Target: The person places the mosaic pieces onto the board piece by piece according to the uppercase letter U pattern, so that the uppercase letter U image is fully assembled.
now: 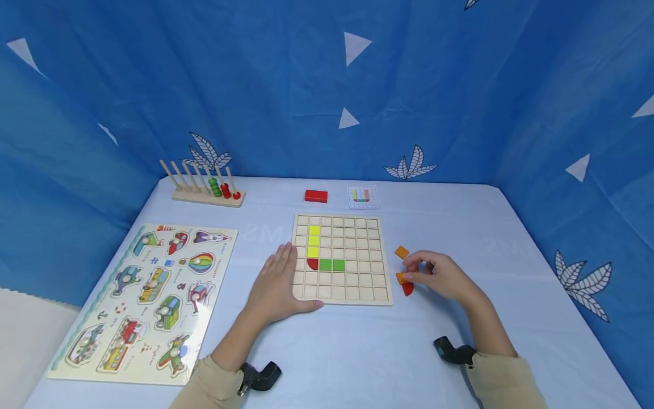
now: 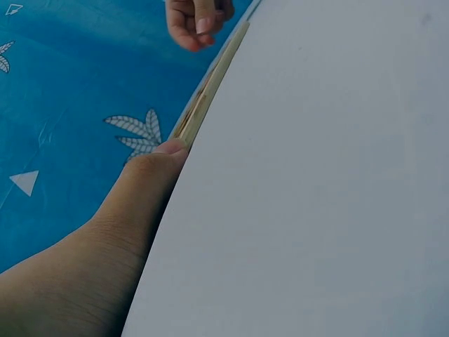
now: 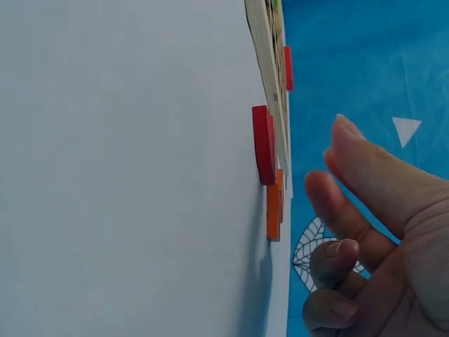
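My left hand [image 1: 277, 288], spread flat, touches the board [image 1: 352, 250]
At three o'clock, my right hand [image 1: 440, 276], fingers parted, hovers near orange pieces [image 1: 401, 251].

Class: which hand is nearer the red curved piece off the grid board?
Right: the right hand is just right of the red curved piece; the left hand is across the grid board, at its left edge.

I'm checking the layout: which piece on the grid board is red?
The corner piece below the yellow squares and left of the green squares; unlike those squares, it has a curved edge.
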### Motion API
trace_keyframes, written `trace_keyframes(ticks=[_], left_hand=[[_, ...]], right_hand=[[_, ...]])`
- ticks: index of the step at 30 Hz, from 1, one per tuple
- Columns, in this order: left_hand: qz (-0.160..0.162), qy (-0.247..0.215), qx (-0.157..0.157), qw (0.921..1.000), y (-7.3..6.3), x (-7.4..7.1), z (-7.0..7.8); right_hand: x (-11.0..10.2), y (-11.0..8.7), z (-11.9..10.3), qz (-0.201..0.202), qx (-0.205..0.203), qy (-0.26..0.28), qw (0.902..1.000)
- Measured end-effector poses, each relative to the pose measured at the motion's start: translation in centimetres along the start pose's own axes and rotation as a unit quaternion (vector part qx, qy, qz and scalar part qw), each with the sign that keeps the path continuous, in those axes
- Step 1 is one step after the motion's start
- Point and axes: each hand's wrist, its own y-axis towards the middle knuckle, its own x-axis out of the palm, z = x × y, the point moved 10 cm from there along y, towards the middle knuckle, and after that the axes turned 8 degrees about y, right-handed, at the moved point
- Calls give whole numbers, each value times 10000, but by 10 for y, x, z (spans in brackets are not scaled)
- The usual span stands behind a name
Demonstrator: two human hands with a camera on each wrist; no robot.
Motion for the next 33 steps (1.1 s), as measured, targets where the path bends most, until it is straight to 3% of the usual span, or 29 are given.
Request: trace_keyframes(ticks=[12,33], left_hand=[[-10,-53,-7,10000,0,-1,0],[-66,-21,34,10000,0,-1,1]], right_hand=[[4,-12,14,-98,18,-54,9999],[7,-16,21,329,-15,-404,9986]])
